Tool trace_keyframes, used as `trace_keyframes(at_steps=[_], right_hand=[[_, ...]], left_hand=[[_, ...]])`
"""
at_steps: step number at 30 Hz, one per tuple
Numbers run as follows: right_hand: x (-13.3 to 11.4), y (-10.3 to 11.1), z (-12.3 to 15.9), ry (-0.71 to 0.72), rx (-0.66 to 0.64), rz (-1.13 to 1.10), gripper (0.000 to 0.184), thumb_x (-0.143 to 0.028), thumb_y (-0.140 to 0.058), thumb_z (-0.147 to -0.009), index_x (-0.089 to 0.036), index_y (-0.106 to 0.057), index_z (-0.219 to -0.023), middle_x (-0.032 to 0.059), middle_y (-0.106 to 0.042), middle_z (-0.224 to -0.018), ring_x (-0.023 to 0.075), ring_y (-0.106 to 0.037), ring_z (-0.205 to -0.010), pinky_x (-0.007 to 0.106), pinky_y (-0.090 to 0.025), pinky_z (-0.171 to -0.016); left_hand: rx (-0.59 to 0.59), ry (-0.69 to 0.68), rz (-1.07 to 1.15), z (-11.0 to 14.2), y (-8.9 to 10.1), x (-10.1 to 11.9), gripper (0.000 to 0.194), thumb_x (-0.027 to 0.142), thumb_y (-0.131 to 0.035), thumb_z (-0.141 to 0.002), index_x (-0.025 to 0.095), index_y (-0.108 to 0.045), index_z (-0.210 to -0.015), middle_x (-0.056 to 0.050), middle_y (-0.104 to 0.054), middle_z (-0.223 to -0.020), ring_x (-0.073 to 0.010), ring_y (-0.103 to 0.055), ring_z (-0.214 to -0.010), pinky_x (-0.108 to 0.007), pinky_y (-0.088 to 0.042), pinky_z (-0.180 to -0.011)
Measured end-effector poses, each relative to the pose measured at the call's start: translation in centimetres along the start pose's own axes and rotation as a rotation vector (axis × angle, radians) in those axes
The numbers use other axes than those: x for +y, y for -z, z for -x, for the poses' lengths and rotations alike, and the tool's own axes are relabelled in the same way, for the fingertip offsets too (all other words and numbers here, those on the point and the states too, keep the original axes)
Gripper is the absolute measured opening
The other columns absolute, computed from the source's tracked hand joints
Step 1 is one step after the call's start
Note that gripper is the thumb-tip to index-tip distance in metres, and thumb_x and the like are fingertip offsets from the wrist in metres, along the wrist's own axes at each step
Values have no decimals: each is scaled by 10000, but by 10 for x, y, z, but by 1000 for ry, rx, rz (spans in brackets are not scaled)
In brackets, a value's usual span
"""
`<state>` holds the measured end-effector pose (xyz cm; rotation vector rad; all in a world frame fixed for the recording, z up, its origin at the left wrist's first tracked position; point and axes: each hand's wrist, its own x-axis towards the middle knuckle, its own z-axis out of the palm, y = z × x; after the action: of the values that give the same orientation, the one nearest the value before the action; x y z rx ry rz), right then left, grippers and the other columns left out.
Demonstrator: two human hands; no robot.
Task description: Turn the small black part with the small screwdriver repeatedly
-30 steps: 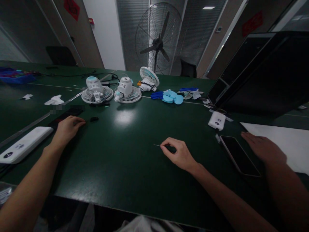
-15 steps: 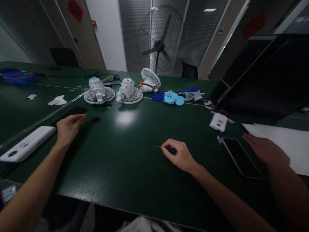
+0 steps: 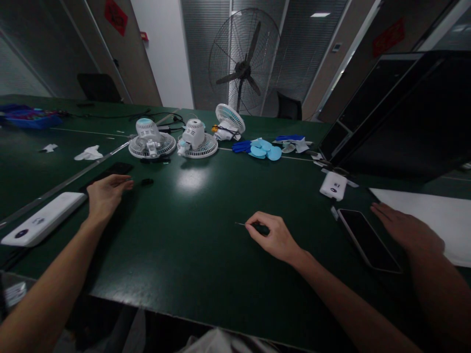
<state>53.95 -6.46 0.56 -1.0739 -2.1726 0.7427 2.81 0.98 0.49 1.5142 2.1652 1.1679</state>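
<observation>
My left hand (image 3: 108, 193) hovers just above the table on the left, fingers stretched to the right and the thumb slightly apart from them. Just beyond its fingertips lies a small black object (image 3: 147, 182), not touched; its kind is unclear. In the middle right, my right hand (image 3: 272, 235) pinches a small screwdriver (image 3: 261, 228) with a dark handle. Its thin metal shaft points left, a little over the green tabletop (image 3: 191, 260). Beneath my left wrist sits a dark phone-like slab (image 3: 119, 168), partly hidden.
White fans without stands (image 3: 198, 142) line the back, beside light-blue fan blades (image 3: 263, 149) and blue gloves. A white power bank (image 3: 46, 219) lies at left. At right are a phone (image 3: 368, 240), another person's hand (image 3: 408, 228), a small white box (image 3: 333, 186) and a black monitor (image 3: 405, 122).
My left hand has shifted slightly to the right, towards the small black object, and its fingers have opened a little. My right hand keeps its place with the screwdriver.
</observation>
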Motion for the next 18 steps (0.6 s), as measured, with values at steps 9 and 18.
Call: trace_keyframes(at_steps=[9,18], right_hand=[[2,-1,-1,5,-11,-6,108,-252,-587,-1008,-196,-677,-988,34,-697,-949,170,-660,-829,306,-532,-742],[1,-1,-2,2,-2,31,116,-268,-595,-1000,-200,-685,-972,38,-704,-931,176,-666,-816,310,-535,-735]], left_hand=[[9,-111,-215,-1,-15,9,412,464,-720,-870,193,-757,-1177,-19,-725,-1181,-178,-660,-889,-268,-485,-853],[-69,-29,-215,-8,-21,10,469,517,-723,-852,201,-755,-1196,-17,-750,-1089,-227,-664,-1044,-270,-460,-893]])
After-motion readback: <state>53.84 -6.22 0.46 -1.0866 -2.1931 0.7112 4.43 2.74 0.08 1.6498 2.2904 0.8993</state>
